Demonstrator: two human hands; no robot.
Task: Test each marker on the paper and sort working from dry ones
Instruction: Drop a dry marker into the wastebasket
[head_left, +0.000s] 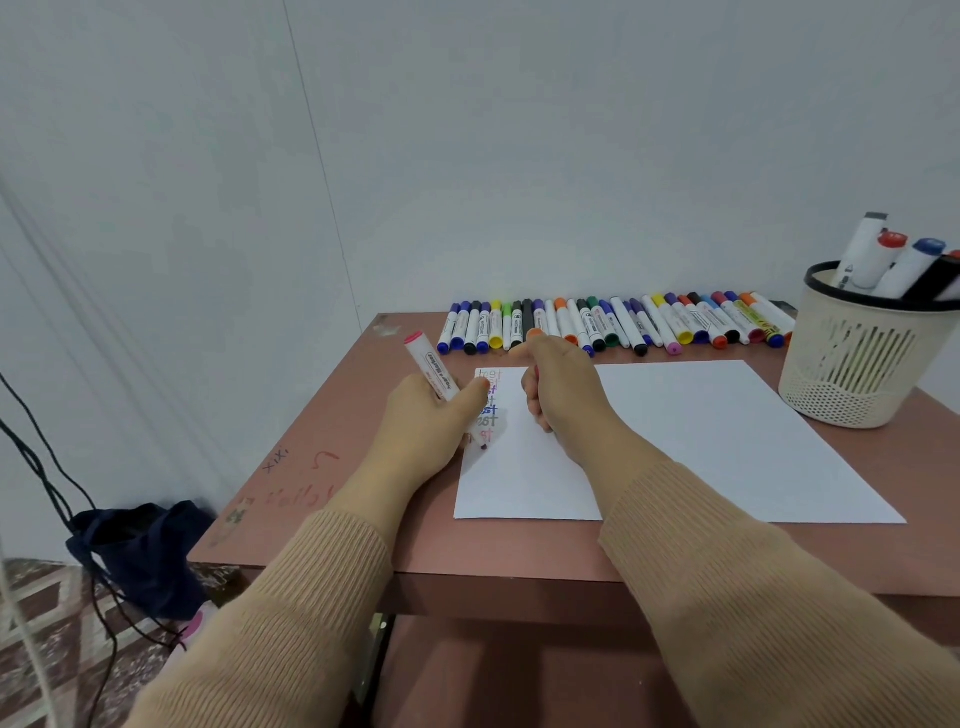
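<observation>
With few test words on the paper (701, 441), my left hand (431, 415) grips the pink marker (434, 371), my right hand (561, 384) is curled with its contents unclear, and the row of markers (613, 325) beyond both hands looks untested.

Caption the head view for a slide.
Left hand tests a pink marker on the paper, right hand grips its cap; marker row and basket behind.

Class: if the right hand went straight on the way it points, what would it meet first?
Probably the row of markers, around the orange-capped marker; depth is unclear. The right hand seems curled round a reddish cap.
</observation>
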